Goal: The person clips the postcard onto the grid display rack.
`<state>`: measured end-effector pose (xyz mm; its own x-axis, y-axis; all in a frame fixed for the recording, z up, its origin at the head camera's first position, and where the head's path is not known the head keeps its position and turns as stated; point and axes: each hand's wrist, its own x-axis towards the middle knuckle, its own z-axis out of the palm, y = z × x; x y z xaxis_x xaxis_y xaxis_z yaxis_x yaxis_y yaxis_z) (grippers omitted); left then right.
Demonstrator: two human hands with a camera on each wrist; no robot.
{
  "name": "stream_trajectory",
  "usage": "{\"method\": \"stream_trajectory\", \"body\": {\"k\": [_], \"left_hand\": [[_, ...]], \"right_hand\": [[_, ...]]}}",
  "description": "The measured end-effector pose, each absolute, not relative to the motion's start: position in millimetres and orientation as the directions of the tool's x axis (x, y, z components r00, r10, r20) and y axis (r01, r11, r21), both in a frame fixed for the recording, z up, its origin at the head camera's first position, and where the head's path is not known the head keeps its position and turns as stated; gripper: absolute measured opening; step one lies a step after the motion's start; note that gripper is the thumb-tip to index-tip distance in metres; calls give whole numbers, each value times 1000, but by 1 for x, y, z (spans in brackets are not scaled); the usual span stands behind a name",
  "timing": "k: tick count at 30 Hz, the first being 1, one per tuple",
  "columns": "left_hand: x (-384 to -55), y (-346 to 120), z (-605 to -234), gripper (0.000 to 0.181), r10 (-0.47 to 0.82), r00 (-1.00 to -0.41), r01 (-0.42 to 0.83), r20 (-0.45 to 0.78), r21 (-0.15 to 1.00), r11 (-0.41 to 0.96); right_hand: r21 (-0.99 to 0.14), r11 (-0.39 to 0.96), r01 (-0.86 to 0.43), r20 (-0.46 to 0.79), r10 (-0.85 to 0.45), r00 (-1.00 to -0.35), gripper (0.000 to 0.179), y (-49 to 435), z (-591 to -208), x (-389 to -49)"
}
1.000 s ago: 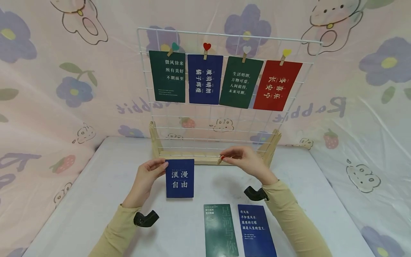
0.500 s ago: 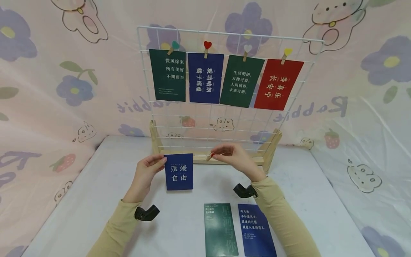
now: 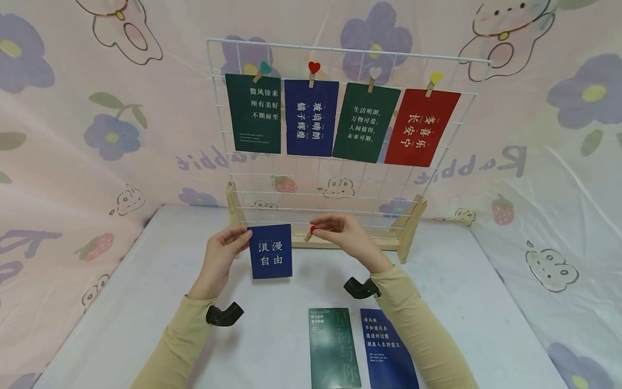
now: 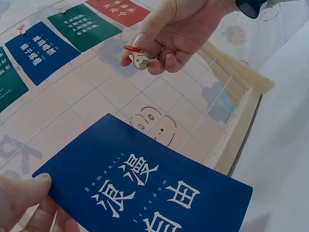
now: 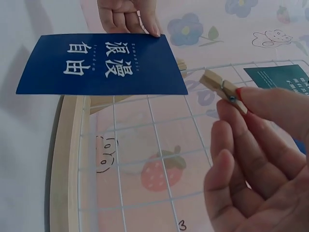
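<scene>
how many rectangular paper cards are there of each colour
Green rectangular paper cards: 3 (2 hanging, 1 lying)
Blue rectangular paper cards: 3 (1 hanging, 1 lying, 1 in the left hand)
Red rectangular paper card: 1 (hanging)
Total: 7 cards

Pale pink cloth [image 3: 184, 108] stands in for walls here, hung behind the table and down both sides, printed with big purple flowers [image 3: 113, 136], red strawberries [image 3: 502, 210], line-drawn bunnies [image 3: 551, 270] and the word "Rabbit" in purple lettering [image 3: 521, 162] that reads backwards from where I'm standing. Over to the right the fabric turns whiter, with creases and a slight sheen running down it. The white table [image 3: 146, 292] reaches right back to that cloth, and the light on it is soft, leaving only faint, blurry-edged shadows.
</scene>
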<state>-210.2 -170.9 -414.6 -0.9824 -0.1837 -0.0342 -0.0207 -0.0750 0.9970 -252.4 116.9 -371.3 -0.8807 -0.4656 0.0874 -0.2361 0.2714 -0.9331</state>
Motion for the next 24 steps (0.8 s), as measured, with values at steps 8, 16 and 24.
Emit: {"method": "stream_trajectory", "body": {"k": [8,16,24], "left_hand": [[-215,-171,-409,29,-198,-980,13,-3,997,-76],[-218,-172,-402,33,-204,-979,21,10,998,-53],[-224,-174,-395,34,-216,-975,64,52,997,-50]], "right_hand": [[-935,260,-240,95,-469,-878,25,111,-363,-251],[-921,283,-268,115,-460,-881,22,106,-364,-257],[-916,259,-307,168,-447,-878,21,100,-358,-263]]}}
